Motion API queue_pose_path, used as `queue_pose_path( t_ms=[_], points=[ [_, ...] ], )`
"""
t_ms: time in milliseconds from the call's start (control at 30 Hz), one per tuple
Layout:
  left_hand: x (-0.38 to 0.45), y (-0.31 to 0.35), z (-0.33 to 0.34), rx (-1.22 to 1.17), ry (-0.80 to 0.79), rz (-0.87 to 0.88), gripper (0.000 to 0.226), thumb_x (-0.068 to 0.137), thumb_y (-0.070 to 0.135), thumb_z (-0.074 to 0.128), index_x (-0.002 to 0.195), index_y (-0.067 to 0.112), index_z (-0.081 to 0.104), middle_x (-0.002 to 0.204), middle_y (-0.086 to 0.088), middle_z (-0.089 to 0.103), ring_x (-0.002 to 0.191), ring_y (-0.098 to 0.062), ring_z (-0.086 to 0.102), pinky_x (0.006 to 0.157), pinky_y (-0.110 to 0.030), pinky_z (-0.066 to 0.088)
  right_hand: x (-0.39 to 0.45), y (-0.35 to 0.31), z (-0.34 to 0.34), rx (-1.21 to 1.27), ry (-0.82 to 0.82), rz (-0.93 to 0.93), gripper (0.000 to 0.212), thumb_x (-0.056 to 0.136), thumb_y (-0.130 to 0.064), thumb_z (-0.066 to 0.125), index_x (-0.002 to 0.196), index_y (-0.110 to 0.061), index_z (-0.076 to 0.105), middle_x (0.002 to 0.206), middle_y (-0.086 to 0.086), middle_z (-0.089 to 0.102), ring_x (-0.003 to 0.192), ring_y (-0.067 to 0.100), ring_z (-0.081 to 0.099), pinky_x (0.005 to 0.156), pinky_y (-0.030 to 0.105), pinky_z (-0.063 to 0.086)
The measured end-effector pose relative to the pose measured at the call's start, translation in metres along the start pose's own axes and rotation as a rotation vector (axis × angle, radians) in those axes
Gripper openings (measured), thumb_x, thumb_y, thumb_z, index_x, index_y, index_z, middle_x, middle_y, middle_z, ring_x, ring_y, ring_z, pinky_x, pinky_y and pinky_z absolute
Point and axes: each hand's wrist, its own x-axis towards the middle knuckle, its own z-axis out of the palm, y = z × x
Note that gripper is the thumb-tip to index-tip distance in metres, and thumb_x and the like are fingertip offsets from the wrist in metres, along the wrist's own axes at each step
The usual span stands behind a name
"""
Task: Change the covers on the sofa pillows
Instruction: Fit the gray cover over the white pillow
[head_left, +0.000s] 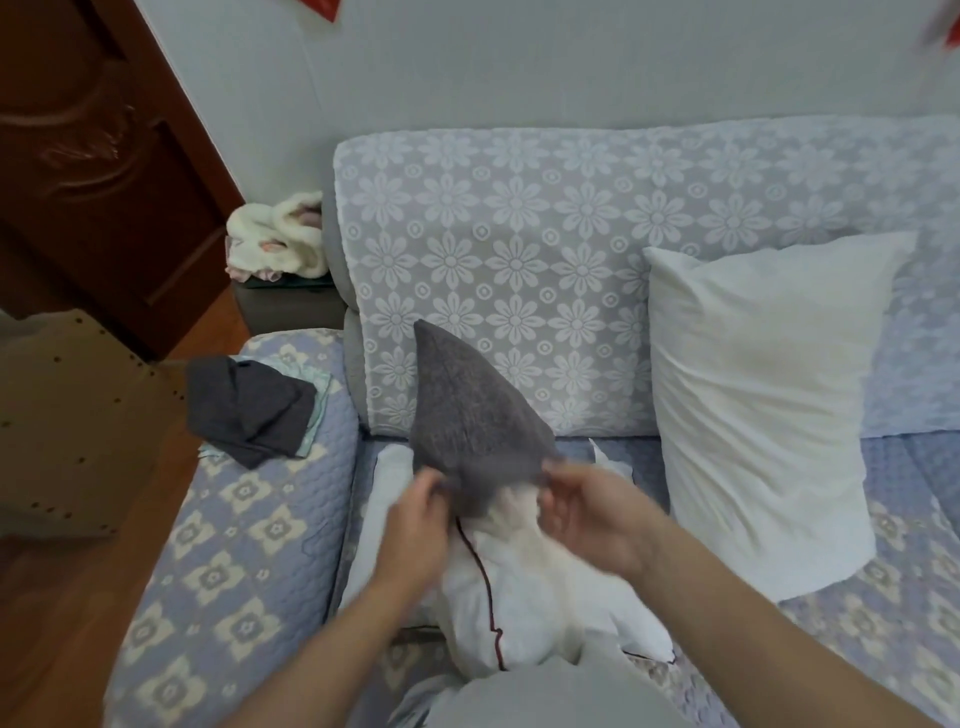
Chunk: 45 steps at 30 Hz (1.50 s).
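Note:
A grey pillow cover (467, 410) stands up in a point over the top of a white pillow (519, 587) that rests on the sofa seat in front of me. My left hand (415, 525) grips the cover's lower edge on the left. My right hand (587, 514) grips the same edge on the right. The pillow's top part is hidden inside the cover. A white cover with dark red piping (480, 577) lies beneath the pillow. A second bare white pillow (763, 410) leans on the sofa back to the right.
A folded grey cover (249, 410) lies on the sofa's left armrest (223, 571). The sofa back (519, 234) has a floral throw. A small side table with white cloth (280, 239) stands by a brown door (98, 156). Cardboard (67, 415) sits at left on the wooden floor.

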Motion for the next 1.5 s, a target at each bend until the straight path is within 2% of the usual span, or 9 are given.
queue_pose_path(
  t_ms=[167,300,567,700,800,933,1033,1267,1500],
  points=[
    [0.128,0.049,-0.043,-0.582,0.164,-0.465,0.032,0.108,0.036,0.044,0.125,0.012,0.058,0.119,-0.004,0.066,0.098,-0.017,0.066,0.084,-0.034,0.058,0.049,-0.036,-0.005,-0.627,0.018,-0.360,0.051,0.096,-0.002,0.060,0.141,-0.025,0.055,0.139,-0.002,0.059,0.116,0.013,0.063,0.095,0.029,0.050],
    [0.200,0.027,-0.056,-0.189,0.040,-0.488,0.057,0.098,0.055,0.043,0.140,0.016,0.053,0.138,-0.006,0.058,0.120,-0.029,0.058,0.104,-0.047,0.050,0.082,-0.001,-0.011,-1.372,0.165,-0.447,0.043,0.095,-0.005,0.059,0.136,-0.019,0.057,0.136,0.005,0.057,0.109,0.017,0.058,0.091,0.016,0.044],
    [0.219,0.020,-0.067,-0.524,0.114,-0.272,0.056,0.108,0.035,0.042,0.159,0.040,0.019,0.163,0.002,0.028,0.146,-0.021,0.036,0.118,-0.044,0.037,0.107,0.015,-0.010,-1.837,0.157,-0.751,0.048,0.088,-0.004,0.057,0.134,-0.020,0.060,0.139,0.006,0.049,0.119,0.028,0.049,0.097,0.038,0.047],
    [0.144,-0.005,-0.047,0.016,0.324,-0.050,0.046,0.098,0.024,0.060,0.142,0.022,0.046,0.140,-0.004,0.040,0.131,-0.025,0.044,0.114,-0.048,0.038,0.129,0.008,0.005,-2.034,0.140,-0.883,0.051,0.082,-0.007,0.058,0.130,-0.024,0.062,0.142,0.011,0.048,0.119,0.035,0.049,0.093,0.045,0.051],
    [0.077,-0.030,-0.013,0.205,0.219,0.076,0.036,0.089,0.023,0.071,0.121,0.015,0.055,0.120,0.001,0.045,0.111,-0.017,0.048,0.101,-0.044,0.048,0.154,-0.008,0.022,-2.102,0.202,-0.870,0.048,0.082,-0.017,0.049,0.129,-0.022,0.056,0.137,0.012,0.050,0.115,0.036,0.050,0.087,0.048,0.052],
    [0.108,-0.057,-0.002,0.339,0.077,-0.143,0.058,0.096,0.044,0.062,0.146,0.020,0.044,0.143,-0.005,0.041,0.130,-0.023,0.040,0.107,-0.038,0.041,0.185,-0.037,0.032,-2.153,0.344,-0.866,0.044,0.084,-0.017,0.054,0.127,-0.016,0.055,0.128,0.015,0.052,0.108,0.040,0.051,0.088,0.048,0.048],
    [0.153,-0.053,-0.013,0.389,0.090,-0.097,0.018,0.103,0.031,0.051,0.109,0.019,0.063,0.114,-0.011,0.063,0.107,-0.034,0.059,0.088,-0.043,0.050,0.199,-0.053,0.039,-2.187,0.354,-0.867,0.052,0.082,-0.015,0.059,0.133,-0.015,0.053,0.126,0.014,0.053,0.105,0.039,0.050,0.086,0.048,0.046],
    [0.243,-0.073,-0.044,-0.423,0.064,-0.640,0.034,0.096,0.030,0.048,0.115,0.008,0.067,0.119,-0.016,0.069,0.106,-0.032,0.067,0.093,-0.045,0.058,0.211,-0.056,0.034,-2.194,0.324,-0.790,0.030,0.086,-0.030,0.066,0.115,-0.022,0.069,0.115,0.010,0.054,0.101,0.035,0.047,0.088,0.047,0.046],
    [0.219,-0.039,-0.039,0.059,0.251,-0.307,0.008,0.099,0.020,0.051,0.094,0.015,0.055,0.105,-0.006,0.061,0.095,-0.024,0.057,0.083,-0.034,0.046,0.203,-0.078,0.045,-1.325,0.306,-0.492,0.022,0.099,-0.009,0.046,0.093,-0.006,0.067,0.088,0.005,0.064,0.079,0.019,0.055,0.065,0.028,0.041]
  ],
)
